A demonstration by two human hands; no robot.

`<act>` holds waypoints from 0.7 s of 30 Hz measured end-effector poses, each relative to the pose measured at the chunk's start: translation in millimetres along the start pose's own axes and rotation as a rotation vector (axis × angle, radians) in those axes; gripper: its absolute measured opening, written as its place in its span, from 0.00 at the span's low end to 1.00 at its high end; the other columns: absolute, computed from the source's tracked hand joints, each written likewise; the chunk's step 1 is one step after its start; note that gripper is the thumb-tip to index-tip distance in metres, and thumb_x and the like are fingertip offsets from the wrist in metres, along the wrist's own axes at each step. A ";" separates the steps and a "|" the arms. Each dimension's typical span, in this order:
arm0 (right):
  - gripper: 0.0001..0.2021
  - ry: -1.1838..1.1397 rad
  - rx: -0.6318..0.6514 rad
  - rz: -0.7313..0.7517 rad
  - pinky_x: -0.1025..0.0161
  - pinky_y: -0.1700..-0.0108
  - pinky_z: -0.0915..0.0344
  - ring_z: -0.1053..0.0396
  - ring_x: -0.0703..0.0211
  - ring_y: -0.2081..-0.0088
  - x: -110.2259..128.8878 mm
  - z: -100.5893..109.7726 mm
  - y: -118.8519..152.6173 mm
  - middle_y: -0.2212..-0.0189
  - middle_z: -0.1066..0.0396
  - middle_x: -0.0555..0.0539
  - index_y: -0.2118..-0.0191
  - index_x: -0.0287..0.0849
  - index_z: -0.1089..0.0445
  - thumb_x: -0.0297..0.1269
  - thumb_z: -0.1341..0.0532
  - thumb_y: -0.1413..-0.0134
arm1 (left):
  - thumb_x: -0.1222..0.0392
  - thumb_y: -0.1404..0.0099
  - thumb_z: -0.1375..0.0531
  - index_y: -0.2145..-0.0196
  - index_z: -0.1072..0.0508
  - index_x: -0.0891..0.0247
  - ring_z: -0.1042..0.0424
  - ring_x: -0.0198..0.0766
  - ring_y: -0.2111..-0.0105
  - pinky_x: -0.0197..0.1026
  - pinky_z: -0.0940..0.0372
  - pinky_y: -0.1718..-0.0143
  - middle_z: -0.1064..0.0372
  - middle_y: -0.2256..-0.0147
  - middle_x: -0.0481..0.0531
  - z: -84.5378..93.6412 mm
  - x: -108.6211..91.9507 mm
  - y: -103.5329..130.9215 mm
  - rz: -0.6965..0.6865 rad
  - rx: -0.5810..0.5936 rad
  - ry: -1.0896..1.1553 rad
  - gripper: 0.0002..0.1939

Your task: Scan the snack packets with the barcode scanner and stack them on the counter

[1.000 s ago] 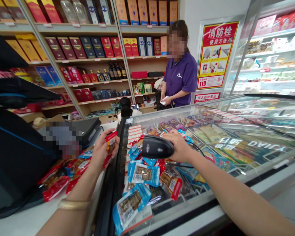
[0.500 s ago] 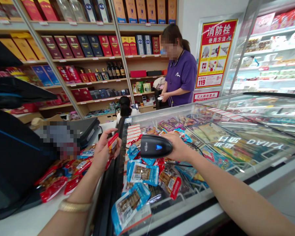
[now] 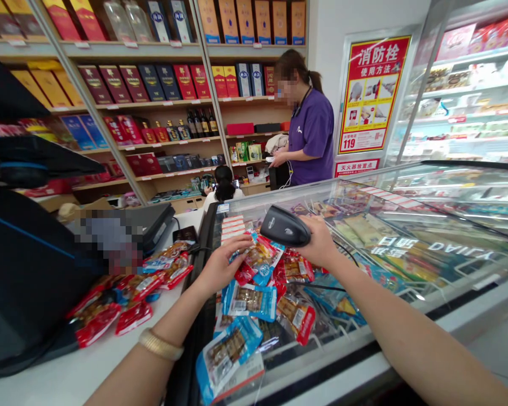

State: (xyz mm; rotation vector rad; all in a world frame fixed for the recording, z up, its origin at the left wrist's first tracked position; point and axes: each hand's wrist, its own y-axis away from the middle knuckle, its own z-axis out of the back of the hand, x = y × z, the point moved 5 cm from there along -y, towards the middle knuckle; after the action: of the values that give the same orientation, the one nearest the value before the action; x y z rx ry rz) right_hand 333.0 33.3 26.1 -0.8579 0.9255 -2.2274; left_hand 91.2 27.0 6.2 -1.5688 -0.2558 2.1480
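My right hand point(image 3: 319, 239) is wrapped round a black handheld barcode scanner point(image 3: 285, 225), held above the pile on a glass-topped freezer. My left hand point(image 3: 228, 262) reaches over the freezer's near left edge, thumb and fingers apart. Its fingertips touch a red and blue snack packet point(image 3: 260, 256) at the top of the pile; a firm hold on it does not show. Nearer to me lie a blue snack packet point(image 3: 249, 300), a red-ended packet point(image 3: 297, 317) and another blue packet point(image 3: 228, 355) over a printed card. The scanner hides part of the pile.
More red snack packets point(image 3: 135, 287) lie on the white counter point(image 3: 122, 361) at left, beside a dark monitor point(image 3: 17, 270). A scanner cable point(image 3: 317, 286) crosses the freezer glass point(image 3: 406, 248). Beyond stand a person in purple point(image 3: 311, 132) and a lower, dark-haired person point(image 3: 224, 186).
My left hand has moved right, from holding a red packet above the counter edge to the freezer pile. The scanner has risen and shifted right, and its blue light no longer shows.
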 end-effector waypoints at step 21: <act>0.08 0.080 -0.004 0.015 0.60 0.62 0.50 0.32 0.53 0.67 -5.8 -9.3 5.6 0.72 0.27 0.47 0.67 0.44 0.28 0.40 0.36 0.54 | 0.53 0.56 0.28 0.81 0.37 0.58 0.34 0.66 0.48 0.60 0.46 0.51 0.36 0.78 0.52 180.3 68.2 30.5 0.406 -0.695 -0.635 0.19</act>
State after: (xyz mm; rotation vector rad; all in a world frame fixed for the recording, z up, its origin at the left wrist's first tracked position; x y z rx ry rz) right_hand 331.3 37.6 14.8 -0.7655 0.9708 -2.2622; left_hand -101.7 54.0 -4.7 -1.2536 -1.0607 3.0655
